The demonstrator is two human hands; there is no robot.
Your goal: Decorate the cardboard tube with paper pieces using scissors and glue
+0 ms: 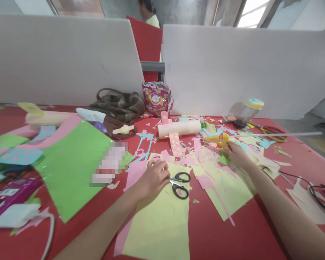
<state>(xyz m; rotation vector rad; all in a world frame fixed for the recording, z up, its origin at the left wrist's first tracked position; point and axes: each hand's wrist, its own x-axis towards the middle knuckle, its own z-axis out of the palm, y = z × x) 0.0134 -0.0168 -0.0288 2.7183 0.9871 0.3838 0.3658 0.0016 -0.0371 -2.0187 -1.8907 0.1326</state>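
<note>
My left hand is closed over the blade end of the black-handled scissors. Their two finger loops point right, and the blades are hidden at my fingers. Beneath lies a pale yellow sheet of paper, over a pink one. My right hand grips a yellow glue gun, its nozzle to the left and a long translucent glue stick jutting out to the right. Just left of the gun, a cream paper tube lies on its side with pink patterned strips attached.
Paper scraps cover the red table. On the left are a green sheet, a blurred-out flat object and a white charger. Farther back stand a purple snack bag and a clear jar. Red-handled scissors lie right; white boards rise behind.
</note>
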